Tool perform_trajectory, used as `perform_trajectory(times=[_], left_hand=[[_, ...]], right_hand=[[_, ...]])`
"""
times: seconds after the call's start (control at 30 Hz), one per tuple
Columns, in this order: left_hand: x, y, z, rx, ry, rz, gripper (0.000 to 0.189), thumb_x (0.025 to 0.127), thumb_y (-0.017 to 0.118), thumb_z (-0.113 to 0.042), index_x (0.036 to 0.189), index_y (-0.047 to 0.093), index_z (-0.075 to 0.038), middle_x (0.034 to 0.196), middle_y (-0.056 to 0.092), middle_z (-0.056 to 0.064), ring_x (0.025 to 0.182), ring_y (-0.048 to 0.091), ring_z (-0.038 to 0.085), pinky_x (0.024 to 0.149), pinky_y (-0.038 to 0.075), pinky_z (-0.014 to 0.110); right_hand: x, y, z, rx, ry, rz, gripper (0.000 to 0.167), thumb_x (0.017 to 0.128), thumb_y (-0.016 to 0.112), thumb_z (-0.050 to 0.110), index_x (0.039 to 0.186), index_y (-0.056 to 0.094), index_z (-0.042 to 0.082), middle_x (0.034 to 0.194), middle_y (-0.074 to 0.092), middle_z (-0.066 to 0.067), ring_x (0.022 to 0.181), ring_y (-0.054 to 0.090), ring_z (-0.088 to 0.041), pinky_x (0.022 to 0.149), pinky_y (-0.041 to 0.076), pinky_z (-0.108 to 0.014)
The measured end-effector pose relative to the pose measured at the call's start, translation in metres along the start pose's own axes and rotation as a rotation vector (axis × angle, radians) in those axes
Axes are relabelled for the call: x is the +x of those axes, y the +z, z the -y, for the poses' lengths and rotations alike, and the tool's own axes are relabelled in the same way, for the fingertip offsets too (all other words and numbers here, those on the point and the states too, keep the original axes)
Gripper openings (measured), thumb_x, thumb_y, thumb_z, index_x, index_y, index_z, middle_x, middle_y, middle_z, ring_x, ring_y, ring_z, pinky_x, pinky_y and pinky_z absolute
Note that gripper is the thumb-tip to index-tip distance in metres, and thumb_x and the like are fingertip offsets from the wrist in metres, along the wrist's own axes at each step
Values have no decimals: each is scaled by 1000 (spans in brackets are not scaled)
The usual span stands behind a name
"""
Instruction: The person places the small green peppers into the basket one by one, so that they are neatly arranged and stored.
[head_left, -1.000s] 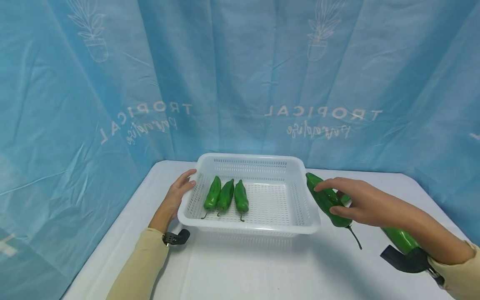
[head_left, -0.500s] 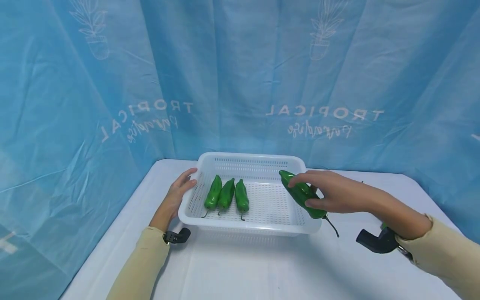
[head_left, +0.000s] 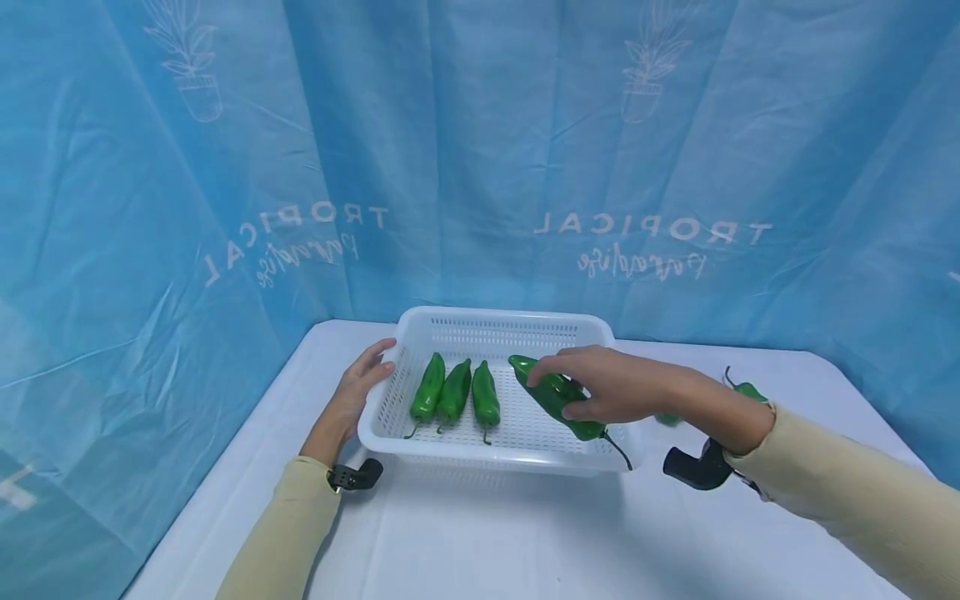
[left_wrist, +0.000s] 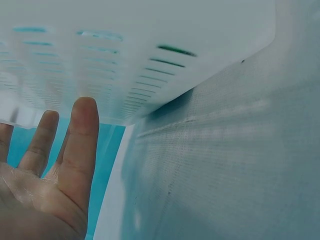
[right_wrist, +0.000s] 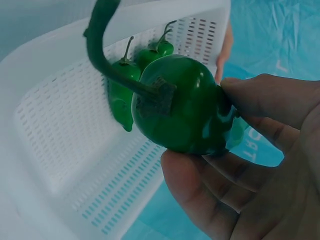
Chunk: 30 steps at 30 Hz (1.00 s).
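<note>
On my head feed, the right hand [head_left: 611, 383] pinches a large green pepper [head_left: 553, 393] between thumb and fingers. I see this pepper tilted over the right half of a white plastic basket [head_left: 495, 457], its tip pointing up and left and its long stem crossing the near rim. Three smaller peppers, the left one [head_left: 427, 387], the middle one [head_left: 453, 392] and the right one [head_left: 485, 396], lie side by side in the basket's left half, stems toward me. My left hand [head_left: 352, 398] rests at the basket's left end, fingers extended along the rim. Past the right forearm, parts of two more peppers [head_left: 750, 391] [head_left: 667, 418] show on the white bench [head_left: 465, 542]. A blue curtain [head_left: 480, 167] with mirrored lettering hangs behind.

On my left wrist feed, that hand's fingers are straight and spread just beside the basket's slotted wall; I cannot tell which fingertips touch it.

On my right wrist feed, the thumb and fingertips clasp the large pepper around its body, its curved stem toward the camera. Behind it, I make out two of the smaller peppers inside the basket.
</note>
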<state>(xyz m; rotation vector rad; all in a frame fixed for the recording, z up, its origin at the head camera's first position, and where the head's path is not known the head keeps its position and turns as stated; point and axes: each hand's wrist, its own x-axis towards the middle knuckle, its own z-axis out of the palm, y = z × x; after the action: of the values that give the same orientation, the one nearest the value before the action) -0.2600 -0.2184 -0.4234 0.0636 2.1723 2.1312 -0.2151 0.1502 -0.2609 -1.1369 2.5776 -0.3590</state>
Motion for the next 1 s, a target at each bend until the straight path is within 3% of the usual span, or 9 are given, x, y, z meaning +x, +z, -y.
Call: perform_trajectory(times=[0.37, 0.6, 0.83, 1.0], left_hand=[[1, 3, -1, 1, -2, -4, 59, 100, 53, -35, 154, 30, -29, 163, 29, 6, 145, 40, 39, 109, 46, 56], [1, 4, 0, 5, -10, 1, 60, 100, 53, -36, 154, 30, -28, 164, 29, 5, 145, 40, 38, 110, 45, 56], [-1, 3, 0, 16, -16, 0, 60, 100, 53, -37, 155, 29, -29, 164, 28, 5, 145, 39, 39, 109, 45, 55], [-1, 0, 0, 25, -17, -8, 60, 101, 52, -38, 155, 28, -29, 164, 29, 5, 145, 39, 39, 108, 46, 55]], right_hand=[[31, 5, -9, -3, -40, 26, 47, 92, 67, 8, 137, 55, 16, 132, 63, -7, 112, 63, -20, 93, 57, -39], [50, 9, -20, 7, -9, 58, 48, 92, 67, 9, 138, 53, 16, 136, 60, -8, 100, 62, -17, 88, 55, -37], [66, 15, -29, 43, 1, 90, 47, 93, 66, 11, 138, 53, 17, 139, 58, -9, 103, 63, -19, 91, 55, -40], [83, 24, -38, 84, 55, 108, 47, 94, 64, 13, 139, 52, 18, 139, 58, -9, 112, 61, -21, 94, 54, -41]])
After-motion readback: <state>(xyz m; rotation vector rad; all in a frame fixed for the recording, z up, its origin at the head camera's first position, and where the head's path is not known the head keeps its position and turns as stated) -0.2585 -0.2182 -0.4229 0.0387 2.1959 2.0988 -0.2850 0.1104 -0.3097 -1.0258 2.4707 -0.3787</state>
